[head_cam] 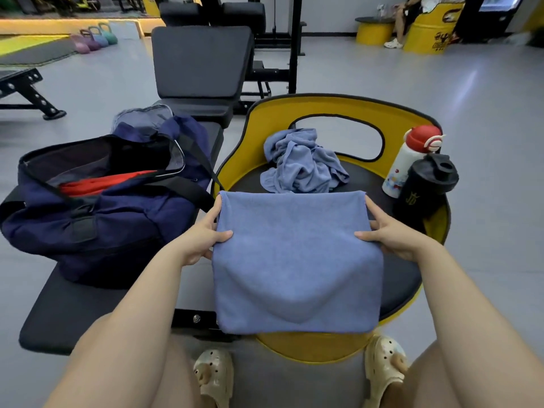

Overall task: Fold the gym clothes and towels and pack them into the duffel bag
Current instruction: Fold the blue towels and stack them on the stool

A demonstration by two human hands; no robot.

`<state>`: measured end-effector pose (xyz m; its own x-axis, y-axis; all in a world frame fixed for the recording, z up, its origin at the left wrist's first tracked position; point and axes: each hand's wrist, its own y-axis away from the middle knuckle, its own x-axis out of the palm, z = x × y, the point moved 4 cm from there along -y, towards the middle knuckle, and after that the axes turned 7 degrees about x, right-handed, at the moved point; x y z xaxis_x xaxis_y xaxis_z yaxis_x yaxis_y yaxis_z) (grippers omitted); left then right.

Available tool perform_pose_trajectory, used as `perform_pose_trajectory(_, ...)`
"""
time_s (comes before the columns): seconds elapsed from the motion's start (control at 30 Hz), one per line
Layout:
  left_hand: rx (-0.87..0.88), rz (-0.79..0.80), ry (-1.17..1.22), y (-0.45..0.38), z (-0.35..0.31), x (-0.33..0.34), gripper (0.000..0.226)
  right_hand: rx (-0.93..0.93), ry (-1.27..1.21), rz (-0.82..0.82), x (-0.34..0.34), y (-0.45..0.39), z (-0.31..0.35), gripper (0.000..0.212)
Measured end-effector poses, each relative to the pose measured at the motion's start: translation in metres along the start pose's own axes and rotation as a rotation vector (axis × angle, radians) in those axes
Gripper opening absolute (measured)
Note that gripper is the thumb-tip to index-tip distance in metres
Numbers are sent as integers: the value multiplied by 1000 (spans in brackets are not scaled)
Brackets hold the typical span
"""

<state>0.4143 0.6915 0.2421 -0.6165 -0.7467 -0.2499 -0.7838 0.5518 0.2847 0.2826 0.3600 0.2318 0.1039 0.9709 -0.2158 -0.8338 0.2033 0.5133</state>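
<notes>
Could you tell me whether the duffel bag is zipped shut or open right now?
Open: the duffel bag gapes at the top, with a red item visible inside.

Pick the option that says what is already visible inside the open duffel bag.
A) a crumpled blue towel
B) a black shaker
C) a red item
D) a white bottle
C: a red item shows through the open top of the navy duffel bag; the bottles and the crumpled towel sit on the yellow chair instead.

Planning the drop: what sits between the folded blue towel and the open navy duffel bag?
Head view: only the left hand gripping the folded blue towel, the navy duffel bag's black strap and bare bench.
</notes>
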Motion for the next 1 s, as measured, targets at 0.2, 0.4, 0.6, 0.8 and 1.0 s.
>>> perform_pose_trajectory(0.2,-27,-110,-138,-34,6,4,81,90,41,-91,7,-46,-8,91)
perform_pose_trajectory(0.4,26,-195,-268,-61,8,-1,83,81,93,-180,4,-75,-4,91)
perform_pose_trajectory(0.6,-8,-236,-354,-73,13,-6,84,91,252,-287,12,-93,-3,88)
perform_pose_trajectory(0.8,-66,-272,-524,-79,17,-14,91,104,334,-414,11,-97,-2,74)
perform_pose_trajectory(1.0,18,-378,-477,-89,11,-10,73,-51,430,-613,10,-97,9,51)
